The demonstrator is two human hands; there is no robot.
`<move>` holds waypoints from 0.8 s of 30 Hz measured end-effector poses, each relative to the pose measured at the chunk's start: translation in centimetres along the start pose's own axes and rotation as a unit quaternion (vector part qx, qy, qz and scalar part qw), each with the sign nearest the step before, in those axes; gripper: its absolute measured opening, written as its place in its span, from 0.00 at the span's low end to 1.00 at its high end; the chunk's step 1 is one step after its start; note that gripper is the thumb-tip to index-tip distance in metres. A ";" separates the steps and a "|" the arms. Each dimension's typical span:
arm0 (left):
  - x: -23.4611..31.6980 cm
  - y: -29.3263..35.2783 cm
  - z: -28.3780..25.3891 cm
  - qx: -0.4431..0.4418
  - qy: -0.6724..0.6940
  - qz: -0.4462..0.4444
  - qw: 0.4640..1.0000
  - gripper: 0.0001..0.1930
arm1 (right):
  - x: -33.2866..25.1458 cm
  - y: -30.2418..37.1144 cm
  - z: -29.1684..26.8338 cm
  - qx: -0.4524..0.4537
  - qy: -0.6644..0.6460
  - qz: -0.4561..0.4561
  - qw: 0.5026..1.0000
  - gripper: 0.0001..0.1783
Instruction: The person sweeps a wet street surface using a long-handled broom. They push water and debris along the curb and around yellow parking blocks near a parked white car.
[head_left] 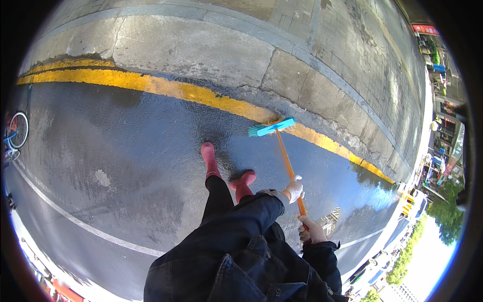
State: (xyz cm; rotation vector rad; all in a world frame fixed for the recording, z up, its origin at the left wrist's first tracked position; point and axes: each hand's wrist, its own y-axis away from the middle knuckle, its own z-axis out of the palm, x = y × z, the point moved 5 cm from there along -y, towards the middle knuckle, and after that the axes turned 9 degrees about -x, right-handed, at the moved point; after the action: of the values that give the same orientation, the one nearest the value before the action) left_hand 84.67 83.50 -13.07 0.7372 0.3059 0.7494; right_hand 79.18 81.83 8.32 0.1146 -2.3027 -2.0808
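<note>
Head view: a broom (286, 157) is held in two white-gloved hands, its blue head (264, 131) laid across the yellow line (201, 94), just right of centre and above the middle of the frame. The handle is gripped partway along by the left hand (294, 189) and, lower in the frame, by the right hand (313, 230); the fingers of both are wrapped round it. Sweeping of the wet road (151, 131) along its border appears to be the step in hand. For a further stroke, both grips would seem to need to be kept firm and the bristles kept low. Toward the top of the frame, the road is bordered by concrete edging (176, 45). Room for strokes is offered by the asphalt following the line, to left and right. Toward the lower left, the swing is limited by the pink boots (209, 158). A bicycle (19, 130) is seen at the far left edge, well apart.
</note>
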 end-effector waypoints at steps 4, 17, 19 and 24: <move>-0.7 1.3 2.4 -0.006 0.004 0.037 0.999 0.22 | 0.0 2.3 -1.5 0.012 0.102 -0.045 0.994 0.19; 7.6 2.0 -12.2 0.237 0.152 0.242 0.928 0.41 | -6.3 -11.3 0.2 -0.322 0.269 -0.145 0.896 0.15; 6.5 0.2 -17.5 0.275 0.177 0.219 0.919 0.41 | -6.9 -10.6 0.8 -0.307 0.327 -0.146 0.882 0.14; 0.2 -7.2 -11.8 0.304 0.109 0.114 0.940 0.39 | -8.0 -16.7 -8.4 -0.215 0.484 -0.205 0.823 0.18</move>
State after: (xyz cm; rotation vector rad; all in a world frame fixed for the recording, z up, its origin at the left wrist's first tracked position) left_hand 82.52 85.88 -26.52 1.2921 0.6793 0.9718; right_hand 88.34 72.50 -7.25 1.3719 -1.2303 -1.9024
